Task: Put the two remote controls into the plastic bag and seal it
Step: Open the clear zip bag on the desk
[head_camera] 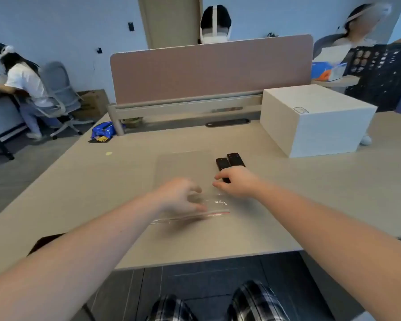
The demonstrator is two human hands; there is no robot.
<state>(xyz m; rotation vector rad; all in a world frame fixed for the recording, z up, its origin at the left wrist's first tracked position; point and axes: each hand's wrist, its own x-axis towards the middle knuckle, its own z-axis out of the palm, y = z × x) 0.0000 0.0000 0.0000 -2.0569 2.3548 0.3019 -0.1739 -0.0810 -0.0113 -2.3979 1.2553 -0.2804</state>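
Two black remote controls lie side by side on the beige desk, the left remote (222,163) and the right remote (235,159). My right hand (237,184) covers their near ends, its fingers curled onto the left remote. A clear plastic bag (183,167) with a red seal strip (218,213) lies flat just left of them, its opening toward me. My left hand (180,197) is blurred over the bag's near end, fingers spread; whether it touches the bag I cannot tell.
A white box (315,119) stands at the right rear of the desk (310,205). A pink divider panel (211,68) closes the far edge. A blue packet (102,132) lies at the far left corner. Other people sit behind and to the left.
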